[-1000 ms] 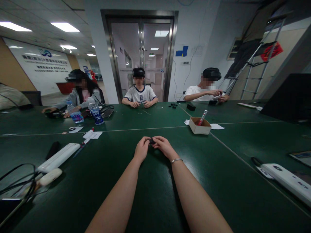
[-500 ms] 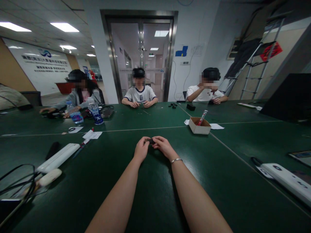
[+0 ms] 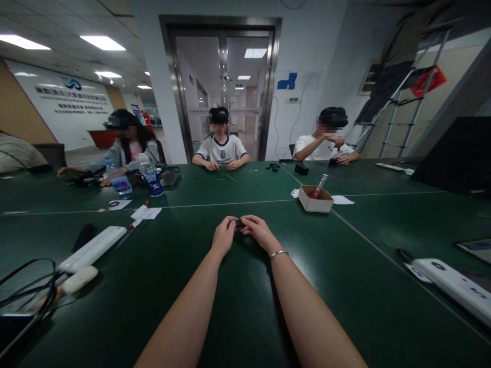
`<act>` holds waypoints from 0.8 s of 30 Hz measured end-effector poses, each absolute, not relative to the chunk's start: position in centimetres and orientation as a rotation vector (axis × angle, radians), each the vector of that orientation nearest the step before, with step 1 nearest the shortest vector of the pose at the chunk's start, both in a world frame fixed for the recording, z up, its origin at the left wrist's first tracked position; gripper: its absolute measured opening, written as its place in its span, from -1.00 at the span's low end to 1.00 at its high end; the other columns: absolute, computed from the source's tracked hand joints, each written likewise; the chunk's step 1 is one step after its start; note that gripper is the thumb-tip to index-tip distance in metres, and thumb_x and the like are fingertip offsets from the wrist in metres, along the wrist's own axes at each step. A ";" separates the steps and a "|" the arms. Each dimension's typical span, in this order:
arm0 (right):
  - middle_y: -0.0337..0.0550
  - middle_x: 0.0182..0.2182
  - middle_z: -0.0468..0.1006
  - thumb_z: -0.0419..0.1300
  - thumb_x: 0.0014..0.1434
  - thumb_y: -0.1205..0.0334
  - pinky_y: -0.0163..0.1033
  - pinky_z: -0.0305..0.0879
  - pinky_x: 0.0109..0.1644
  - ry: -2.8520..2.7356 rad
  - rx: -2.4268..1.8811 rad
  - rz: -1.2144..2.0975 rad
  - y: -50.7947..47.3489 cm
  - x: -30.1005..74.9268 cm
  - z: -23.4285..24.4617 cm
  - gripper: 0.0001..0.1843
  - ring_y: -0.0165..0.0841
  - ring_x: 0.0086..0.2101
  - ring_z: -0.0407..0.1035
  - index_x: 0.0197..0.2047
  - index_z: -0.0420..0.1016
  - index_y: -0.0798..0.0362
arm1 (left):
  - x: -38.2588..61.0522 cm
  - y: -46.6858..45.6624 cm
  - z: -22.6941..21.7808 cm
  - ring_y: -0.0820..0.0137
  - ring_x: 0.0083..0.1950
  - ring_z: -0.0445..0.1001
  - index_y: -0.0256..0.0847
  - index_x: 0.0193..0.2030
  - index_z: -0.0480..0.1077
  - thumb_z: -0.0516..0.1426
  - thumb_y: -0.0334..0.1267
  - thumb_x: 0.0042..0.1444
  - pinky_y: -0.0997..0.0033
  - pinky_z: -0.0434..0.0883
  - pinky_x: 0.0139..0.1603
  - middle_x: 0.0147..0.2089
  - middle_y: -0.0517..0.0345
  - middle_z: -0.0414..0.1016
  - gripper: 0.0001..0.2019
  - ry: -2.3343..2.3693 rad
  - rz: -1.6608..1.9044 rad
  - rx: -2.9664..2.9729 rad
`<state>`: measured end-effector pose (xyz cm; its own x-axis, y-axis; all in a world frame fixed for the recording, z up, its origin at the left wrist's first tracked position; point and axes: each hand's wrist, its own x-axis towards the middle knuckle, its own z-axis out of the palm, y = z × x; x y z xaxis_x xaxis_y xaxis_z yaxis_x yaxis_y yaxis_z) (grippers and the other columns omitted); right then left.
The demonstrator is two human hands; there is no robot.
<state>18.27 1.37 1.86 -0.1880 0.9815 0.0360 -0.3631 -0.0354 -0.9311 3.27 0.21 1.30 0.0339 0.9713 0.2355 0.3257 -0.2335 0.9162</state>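
Note:
Both my hands meet over the middle of the dark green table (image 3: 245, 306). My left hand (image 3: 223, 236) and my right hand (image 3: 260, 232) are closed, fingertips pinching a small black object (image 3: 240, 223) between them, just above the tabletop. A thin bracelet (image 3: 279, 253) circles my right wrist. The object is mostly hidden by my fingers, so I cannot make out its shape.
A small cardboard box (image 3: 315, 199) with a red-capped tube stands to the far right. White power strips lie at left (image 3: 92, 249) and right (image 3: 452, 286), with black cables at the left edge. Water bottles (image 3: 151, 176) stand far left. Three people sit across the table.
My hands have stayed in place, still pinching the small black object. The person at the far right raised a hand to the face.

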 end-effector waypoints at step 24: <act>-0.17 -0.50 0.51 0.43 -0.15 0.13 -0.43 0.32 -0.48 -1.063 -0.830 1.500 1.5 18.3 1.8 -0.64 -0.47 -0.52 0.40 -0.31 0.50 0.15 | 3.2 0.0 1.4 0.38 -0.19 0.43 -0.10 -0.11 0.39 -0.02 -0.18 0.17 0.44 0.35 -0.27 -0.13 0.12 0.47 -0.76 1.313 1.203 1.655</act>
